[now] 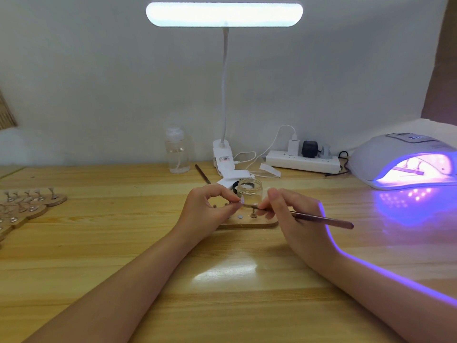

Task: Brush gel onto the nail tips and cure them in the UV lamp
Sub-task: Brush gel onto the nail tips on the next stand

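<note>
My left hand [206, 209] pinches a small clear nail tip [242, 200] on its stand, held above a wooden holder board [247, 222] at the table's middle. My right hand [291, 211] grips a thin dark brush [324, 220], whose tip touches the nail tip. An open glass jar [249, 193] of clear gel stands just behind the hands. At the right the UV lamp [405, 162] glows purple, with a wooden board [409, 170] of nail tips inside it.
Wooden boards with several nail tips on stands [29, 201] lie at the left. A clear pump bottle [176, 151], a clip-on desk lamp [223, 14], a power strip [303, 160] and a spare brush [202, 174] sit along the back wall.
</note>
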Demonstrator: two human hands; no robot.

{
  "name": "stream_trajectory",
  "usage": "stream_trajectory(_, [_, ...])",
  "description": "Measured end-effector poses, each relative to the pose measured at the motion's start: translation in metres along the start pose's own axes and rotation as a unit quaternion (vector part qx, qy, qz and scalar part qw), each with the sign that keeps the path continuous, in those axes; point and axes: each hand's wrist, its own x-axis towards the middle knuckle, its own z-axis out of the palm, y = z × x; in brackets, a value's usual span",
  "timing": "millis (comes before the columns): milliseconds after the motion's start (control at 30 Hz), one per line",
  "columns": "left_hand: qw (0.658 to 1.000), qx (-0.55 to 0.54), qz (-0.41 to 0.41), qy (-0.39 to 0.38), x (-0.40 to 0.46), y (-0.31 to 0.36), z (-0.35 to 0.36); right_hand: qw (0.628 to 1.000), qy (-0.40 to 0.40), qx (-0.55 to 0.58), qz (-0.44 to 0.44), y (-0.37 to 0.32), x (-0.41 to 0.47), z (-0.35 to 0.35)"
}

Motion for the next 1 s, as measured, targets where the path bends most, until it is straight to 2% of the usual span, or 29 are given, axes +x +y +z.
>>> stream_trajectory(100, [1.000, 0.004, 0.000, 0.000, 0.0002, -0.0005, -0.0003, 0.999, -0.011, -0.047, -0.005, -0.0003, 0.0020, -0.0010])
stream_trajectory(267, [1.000, 0.004, 0.001, -0.002, -0.0003, -0.0006, -0.0008, 1.000, -0.009, -0.027, -0.008, -0.0017, -0.0004, -0.0006])
stream_trajectory(400, [1.000, 0.009, -0.001, 0.002, 0.0002, -0.0015, -0.0010, 0.998, -0.013, -0.064, 0.005, -0.0016, 0.0018, -0.0012])
stream_trajectory(500, [1.000, 0.009, 0.001, -0.002, -0.0002, -0.0014, -0.0011, 1.000, -0.018, -0.011, 0.012, -0.0021, -0.0003, 0.0000])
stream_trajectory(667, [1.000, 0.006, -0.004, 0.001, 0.0001, -0.0012, -0.0009, 0.999, -0.020, -0.037, 0.018, -0.0018, 0.0019, -0.0012])
stream_trajectory(800, [1.000, 0.009, -0.012, 0.001, 0.0002, -0.0001, -0.0003, 0.998, -0.009, 0.044, 0.037, -0.0033, 0.0000, 0.0001])
stream_trajectory(933, [1.000, 0.010, -0.013, -0.001, -0.0001, -0.0009, -0.0005, 0.999, -0.006, 0.019, 0.045, -0.0043, 0.0020, -0.0022])
stream_trajectory(1000, [1.000, 0.009, -0.014, -0.004, -0.0005, -0.0010, -0.0008, 0.997, -0.020, 0.047, 0.054, -0.0042, 0.0009, -0.0006])
